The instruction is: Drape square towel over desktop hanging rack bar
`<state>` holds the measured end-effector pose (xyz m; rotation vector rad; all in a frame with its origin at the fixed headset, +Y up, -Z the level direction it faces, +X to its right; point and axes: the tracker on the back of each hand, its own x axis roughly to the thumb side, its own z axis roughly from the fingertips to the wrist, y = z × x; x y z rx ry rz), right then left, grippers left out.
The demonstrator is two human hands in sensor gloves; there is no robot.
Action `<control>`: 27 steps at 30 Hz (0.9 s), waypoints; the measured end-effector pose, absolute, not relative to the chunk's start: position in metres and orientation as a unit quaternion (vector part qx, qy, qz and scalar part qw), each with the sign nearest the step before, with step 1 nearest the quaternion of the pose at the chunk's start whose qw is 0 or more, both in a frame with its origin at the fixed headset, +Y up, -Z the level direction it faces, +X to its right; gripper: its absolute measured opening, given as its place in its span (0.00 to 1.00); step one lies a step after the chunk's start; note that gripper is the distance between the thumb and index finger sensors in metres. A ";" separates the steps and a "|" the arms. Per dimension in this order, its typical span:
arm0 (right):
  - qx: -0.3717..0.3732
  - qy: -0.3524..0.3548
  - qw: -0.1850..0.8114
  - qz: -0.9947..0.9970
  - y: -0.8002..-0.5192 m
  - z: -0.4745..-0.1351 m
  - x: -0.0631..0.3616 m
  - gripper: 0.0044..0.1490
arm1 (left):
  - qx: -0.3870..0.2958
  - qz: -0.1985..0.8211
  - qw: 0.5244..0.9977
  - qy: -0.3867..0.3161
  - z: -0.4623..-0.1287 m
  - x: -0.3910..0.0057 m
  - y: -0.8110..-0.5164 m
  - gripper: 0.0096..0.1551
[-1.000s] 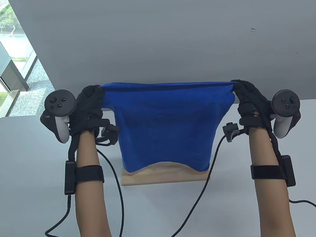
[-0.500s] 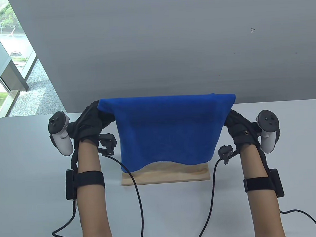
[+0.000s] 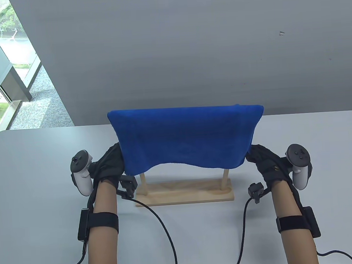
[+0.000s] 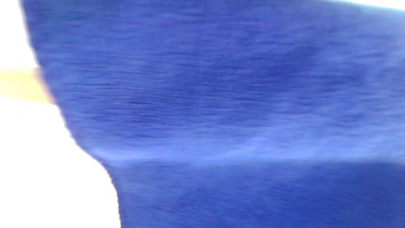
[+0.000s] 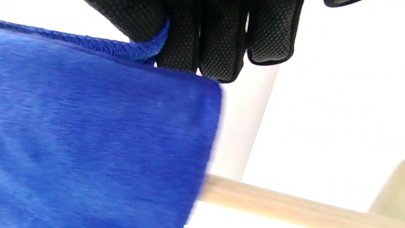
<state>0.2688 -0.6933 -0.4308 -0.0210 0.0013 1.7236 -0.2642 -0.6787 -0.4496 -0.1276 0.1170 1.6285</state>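
Note:
The blue square towel [image 3: 185, 137] hangs over the top bar of the wooden desktop rack [image 3: 182, 194] and hides the bar. Two posts show below its front hem. My left hand [image 3: 114, 164] is at the towel's lower left edge, with its fingers hidden behind the cloth. My right hand [image 3: 259, 159] is at the lower right edge. In the right wrist view its gloved fingers [image 5: 218, 38] pinch the towel's hem [image 5: 139, 52], with a wooden rod [image 5: 284, 205] beyond. The left wrist view is blurred and filled by the towel [image 4: 221, 95].
The rack's flat wooden base stands mid-table on the white table [image 3: 32, 176]. Black cables [image 3: 164, 228] trail from both wrists over the table's near part. A grey wall stands behind, with a window at the left.
Both hands came down and toward me with the towel's corners. The towel went from stretched in the air to lying over the bar, and its front hem rose, baring the posts.

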 end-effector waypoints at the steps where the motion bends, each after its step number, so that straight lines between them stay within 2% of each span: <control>1: -0.010 0.005 0.655 0.756 -0.698 -0.430 0.268 0.21 | -0.058 0.728 0.680 0.055 -0.447 -0.264 -0.683 0.19; 8: -0.022 0.023 0.642 0.766 -0.712 -0.425 0.263 0.21 | -0.057 0.727 0.680 0.079 -0.434 -0.266 -0.702 0.18; 13: -0.037 0.003 0.660 0.750 -0.718 -0.418 0.263 0.24 | -0.044 0.745 0.662 0.078 -0.424 -0.266 -0.709 0.21; 17: -0.049 0.048 0.629 0.775 -0.724 -0.410 0.265 0.26 | -0.062 0.715 0.687 0.116 -0.409 -0.273 -0.716 0.22; 23: -0.025 0.132 0.561 0.817 -0.731 -0.389 0.265 0.30 | -0.105 0.678 0.716 0.130 -0.371 -0.280 -0.729 0.33; 27: 0.006 0.136 0.506 0.851 -0.721 -0.366 0.254 0.35 | -0.091 0.657 0.739 0.117 -0.341 -0.267 -0.728 0.45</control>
